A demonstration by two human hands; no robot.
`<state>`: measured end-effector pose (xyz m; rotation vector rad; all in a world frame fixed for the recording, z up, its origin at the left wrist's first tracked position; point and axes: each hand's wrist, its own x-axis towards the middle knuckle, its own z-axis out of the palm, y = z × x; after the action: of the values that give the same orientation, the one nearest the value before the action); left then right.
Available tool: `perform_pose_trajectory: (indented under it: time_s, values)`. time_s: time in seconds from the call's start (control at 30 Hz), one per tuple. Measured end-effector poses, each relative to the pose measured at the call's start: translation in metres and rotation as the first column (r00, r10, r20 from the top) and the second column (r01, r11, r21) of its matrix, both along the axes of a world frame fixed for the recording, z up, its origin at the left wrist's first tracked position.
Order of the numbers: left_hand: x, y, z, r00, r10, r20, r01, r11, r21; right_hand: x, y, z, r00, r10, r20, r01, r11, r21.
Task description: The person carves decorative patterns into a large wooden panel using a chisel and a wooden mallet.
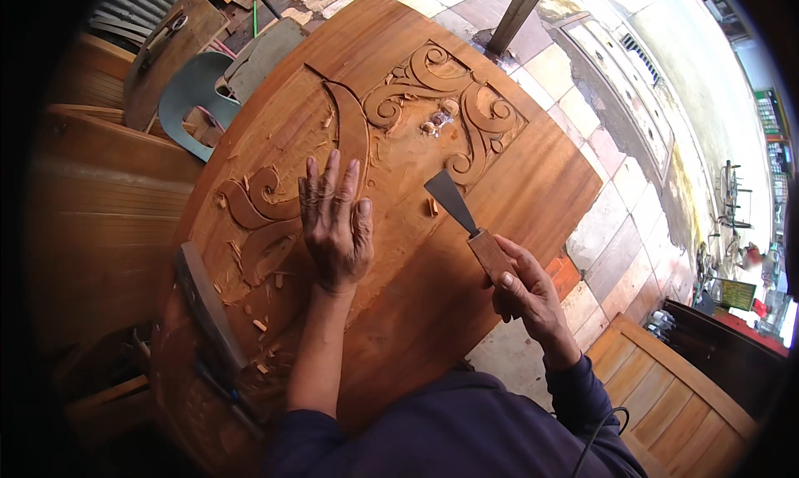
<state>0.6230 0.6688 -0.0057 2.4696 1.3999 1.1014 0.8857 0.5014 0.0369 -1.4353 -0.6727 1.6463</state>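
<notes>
Before me lies a large wooden panel (399, 291) with carved scrolls and leaf shapes in raised relief. My left hand (333, 220) rests over the carved left part, palm down with fingers stretched out, holding nothing. In my right hand (524, 287) is a putty knife (454, 202), gripped by its wooden handle. Its flared dark blade points up and left above the panel, close to the scroll carving (466, 104). Loose wood chips (260, 324) are scattered around the carving left of my forearm.
A long curved grey-brown piece (208, 307) lies on the panel's left edge, with a dark slim tool (229, 395) below it. A small clear plastic wrapper (437, 120) sits amid the carving. A blue-grey chair (191, 99) stands left, a post (516, 16) beyond, a slatted wooden panel (666, 386) at right.
</notes>
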Motion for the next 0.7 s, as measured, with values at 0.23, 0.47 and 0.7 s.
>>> perform_pose_trajectory:
  time_s: [0.23,0.47,0.7]
  values:
    - [0.065,-0.02,-0.004,0.826,-0.502,0.258,0.555,0.805,-0.21,-0.031,0.024,0.015,0.986,0.144,0.08,-0.131,0.981,-0.145]
    - [0.07,-0.021,-0.017,0.769,-0.511,0.384,0.617,0.751,-0.234,-0.038,0.035,0.032,0.971,0.188,0.15,-0.155,0.965,-0.211]
    - [0.065,-0.014,-0.012,0.749,-0.511,0.421,0.64,0.722,-0.263,-0.054,0.034,0.042,0.976,0.135,0.169,-0.097,0.972,-0.215]
